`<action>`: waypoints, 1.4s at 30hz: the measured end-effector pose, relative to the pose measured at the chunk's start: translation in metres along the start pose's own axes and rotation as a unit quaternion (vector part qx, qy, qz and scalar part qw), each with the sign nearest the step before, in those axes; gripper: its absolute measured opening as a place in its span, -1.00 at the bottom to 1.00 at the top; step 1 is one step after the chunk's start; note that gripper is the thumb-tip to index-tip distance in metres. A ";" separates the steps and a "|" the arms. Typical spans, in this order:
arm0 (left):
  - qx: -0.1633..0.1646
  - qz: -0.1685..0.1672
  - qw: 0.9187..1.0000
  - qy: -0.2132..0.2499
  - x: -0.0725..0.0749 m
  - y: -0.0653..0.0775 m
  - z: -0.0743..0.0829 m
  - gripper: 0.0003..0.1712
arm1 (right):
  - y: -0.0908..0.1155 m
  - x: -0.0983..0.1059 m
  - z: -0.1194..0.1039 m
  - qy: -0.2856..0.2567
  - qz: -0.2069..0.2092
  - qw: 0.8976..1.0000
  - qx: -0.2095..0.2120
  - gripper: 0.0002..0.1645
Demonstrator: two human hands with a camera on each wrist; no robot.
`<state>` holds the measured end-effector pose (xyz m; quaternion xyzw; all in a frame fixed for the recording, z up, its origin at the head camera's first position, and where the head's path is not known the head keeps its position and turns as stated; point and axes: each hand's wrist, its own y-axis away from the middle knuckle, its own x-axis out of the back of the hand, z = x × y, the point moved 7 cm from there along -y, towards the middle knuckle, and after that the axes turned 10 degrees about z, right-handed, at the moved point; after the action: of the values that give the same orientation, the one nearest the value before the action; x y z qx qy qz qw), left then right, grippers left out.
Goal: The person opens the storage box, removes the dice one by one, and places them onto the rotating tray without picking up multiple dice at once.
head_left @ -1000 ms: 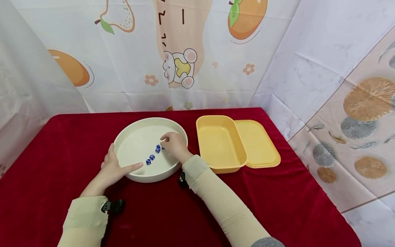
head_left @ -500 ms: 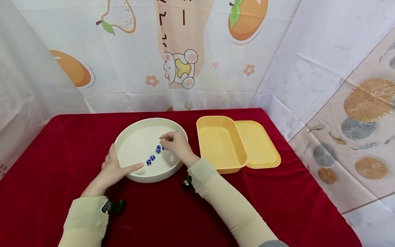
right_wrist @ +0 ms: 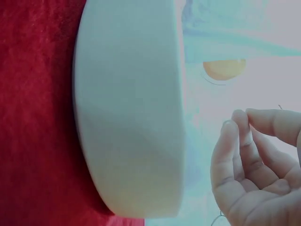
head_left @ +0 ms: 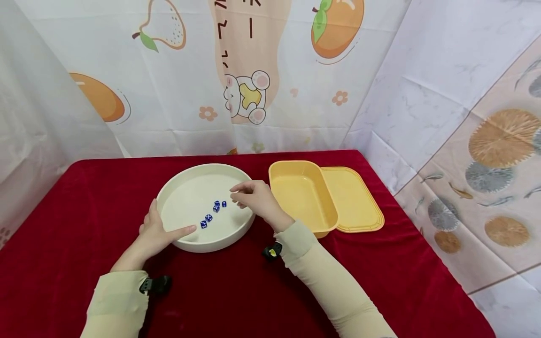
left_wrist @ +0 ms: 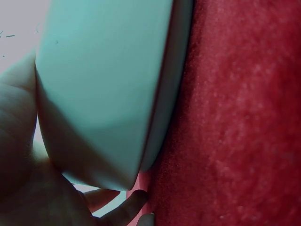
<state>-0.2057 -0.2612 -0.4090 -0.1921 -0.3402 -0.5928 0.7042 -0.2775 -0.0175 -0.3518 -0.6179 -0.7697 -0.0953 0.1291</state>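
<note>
A round cream tray [head_left: 190, 173] with a raised wall stands on the table. Inside it several small blue dice form a loose slanting row, the rightmost die [head_left: 224, 204] a little apart from its neighbours. My left hand [head_left: 154, 230] holds the tray's near left side, thumb reaching over the rim and fingers along the outer wall. In the left wrist view its fingers bend around that wall. Above the tray's right side my right hand [head_left: 258, 199] hovers, thumb and fingers loosely bent. The right wrist view shows the fingertips [right_wrist: 229, 127] close to the thumb, with nothing visible between them.
Right of the tray stands a yellow rectangular container [head_left: 296, 192]. Its flat yellow lid [head_left: 355, 199] lies beside it, partly behind the container. A red cloth [head_left: 105, 188] covers the table, and patterned curtains [head_left: 177, 108] hang behind.
My right hand has let go of the rightmost die and moved right, away from the row, uncovering that die. My left hand keeps its place on the tray.
</note>
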 end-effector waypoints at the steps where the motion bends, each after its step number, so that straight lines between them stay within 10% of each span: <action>1: 0.000 0.000 1.000 0.000 0.000 0.000 0.000 0.61 | 0.002 0.003 0.000 -0.005 0.001 1.000 0.000 -0.71; 42: 0.011 -0.002 1.000 -0.003 0.000 -0.001 0.001 0.62 | 0.021 0.091 0.054 0.021 -0.006 1.000 -0.003 -0.64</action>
<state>-0.2065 -0.2607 -0.4091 -0.1851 -0.3491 -0.5898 0.7042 -0.2802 0.0875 -0.3745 -0.6111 -0.7705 -0.1112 0.1431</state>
